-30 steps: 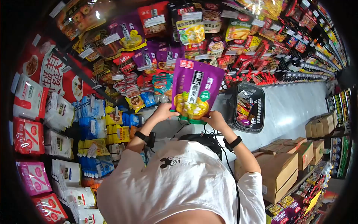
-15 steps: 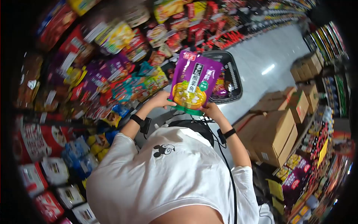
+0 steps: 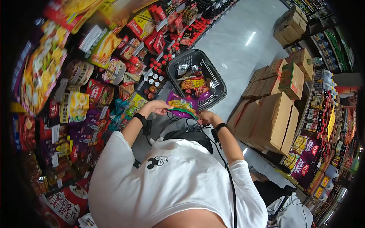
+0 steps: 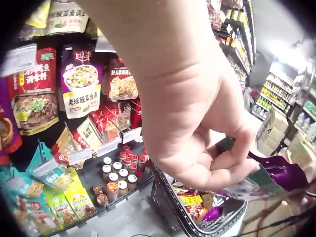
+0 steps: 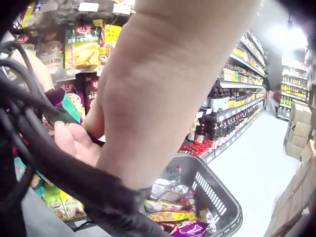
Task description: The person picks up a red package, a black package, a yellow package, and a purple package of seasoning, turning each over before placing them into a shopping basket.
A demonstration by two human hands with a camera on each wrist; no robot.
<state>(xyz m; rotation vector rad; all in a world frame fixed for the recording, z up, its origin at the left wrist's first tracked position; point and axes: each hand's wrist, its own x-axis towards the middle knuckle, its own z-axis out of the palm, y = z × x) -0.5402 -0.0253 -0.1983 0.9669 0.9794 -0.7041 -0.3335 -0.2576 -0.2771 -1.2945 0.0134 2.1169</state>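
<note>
Both hands hold a purple pouch (image 3: 182, 104) by its green-edged bottom, in front of the body and at the near side of the black basket (image 3: 218, 99). The left hand (image 3: 157, 107) pinches one corner; in the left wrist view the fingers of the left hand (image 4: 207, 148) curl round that edge. At the other corner the right hand (image 3: 207, 117) grips, and in the right wrist view the right hand (image 5: 79, 140) is partly covered by cables. The pouch is tilted, its front foreshortened in the head view. Several packets (image 3: 193, 84) lie inside the basket.
Shelves of seasoning pouches (image 3: 78, 106) stand on the left, with small red-capped jars (image 3: 157, 68) beside the basket. Cardboard boxes (image 3: 266, 117) are stacked on the right. Grey floor (image 3: 243, 45) runs ahead between them. A black cable (image 3: 230, 174) hangs over the shirt.
The view has swung right along the aisle. The pouch has gone from facing up in full view to tilted and lower, at the basket's near rim, still held by both hands.
</note>
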